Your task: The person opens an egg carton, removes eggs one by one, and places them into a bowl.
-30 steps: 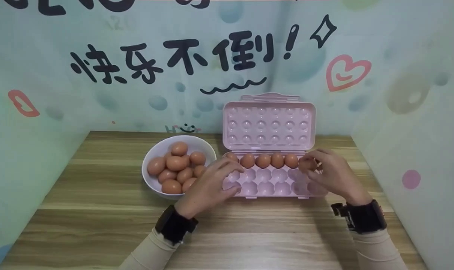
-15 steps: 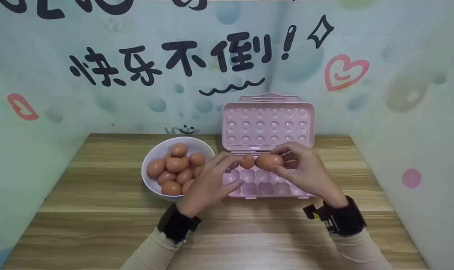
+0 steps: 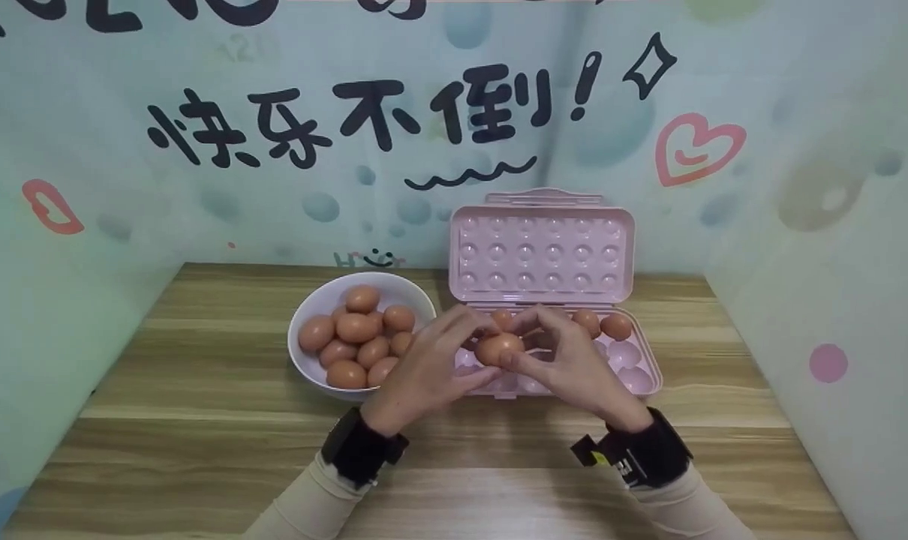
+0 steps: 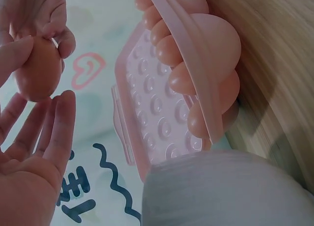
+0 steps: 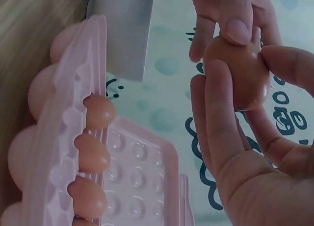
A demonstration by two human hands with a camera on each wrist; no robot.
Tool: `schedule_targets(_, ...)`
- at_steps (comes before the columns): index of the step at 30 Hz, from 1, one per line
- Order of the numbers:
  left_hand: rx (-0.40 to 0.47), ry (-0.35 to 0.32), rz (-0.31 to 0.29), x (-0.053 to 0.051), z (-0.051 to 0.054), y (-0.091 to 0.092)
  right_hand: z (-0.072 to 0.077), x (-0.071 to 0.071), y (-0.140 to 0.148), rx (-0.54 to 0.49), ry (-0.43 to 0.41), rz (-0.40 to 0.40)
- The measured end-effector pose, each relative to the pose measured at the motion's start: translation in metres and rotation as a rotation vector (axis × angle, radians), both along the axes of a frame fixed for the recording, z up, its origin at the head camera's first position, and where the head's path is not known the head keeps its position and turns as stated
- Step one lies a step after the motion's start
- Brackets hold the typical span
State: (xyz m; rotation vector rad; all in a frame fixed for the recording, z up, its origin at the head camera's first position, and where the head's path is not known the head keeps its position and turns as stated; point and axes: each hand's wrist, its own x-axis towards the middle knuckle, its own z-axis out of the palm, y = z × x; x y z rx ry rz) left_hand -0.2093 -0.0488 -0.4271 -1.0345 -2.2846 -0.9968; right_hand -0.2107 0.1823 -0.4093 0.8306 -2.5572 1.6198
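Left hand (image 3: pixel 426 367) and right hand (image 3: pixel 575 367) together hold one brown egg (image 3: pixel 497 349) over a pink carton (image 3: pixel 635 379).

Head view: on the wooden surface (image 3: pixel 499 480), the white bowl (image 3: pixel 296 367) is heaped with more eggs (image 3: pixel 358 328); just right of it the carton stands with its lid (image 3: pixel 542 255) raised, eggs showing in the back row and bare cups (image 3: pixel 624 354) nearer the front. Both hands are partly closed about the egg. Left wrist view: the left fingers are fairly straight, tips at one end of the egg, while the right hand grips the other; eggs line the carton, and the bowl's side fills a corner. Right wrist view: right thumb and fingers clasp the egg, a left fingertip resting on it; eggs sit in a row of cups, the bowl beyond.
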Motion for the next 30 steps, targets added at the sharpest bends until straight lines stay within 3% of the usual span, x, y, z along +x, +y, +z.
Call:
schedule_targets(8,0.027,0.038,-0.027,0.002,-0.001,0.001,-0.001,0.002,-0.004,-0.035,0.0,0.058)
schedule_targets(15,-0.026,-0.011,0.039,0.0,0.007,-0.01,0.004,-0.001,0.002,-0.02,0.046,0.059)
schedule_targets(18,-0.051,-0.019,0.073,-0.002,0.012,-0.021,0.008,-0.003,0.007,-0.03,0.035,0.021)
schedule_targets(23,-0.1,-0.089,0.123,-0.006,0.021,-0.045,0.015,-0.003,0.015,-0.036,0.02,-0.047)
schedule_targets(27,-0.146,-0.129,0.199,-0.007,0.027,-0.067,0.018,-0.004,0.021,-0.029,0.042,-0.067)
schedule_targets(30,-0.158,-0.165,0.224,-0.008,0.028,-0.082,0.02,-0.007,0.025,-0.011,0.062,-0.096)
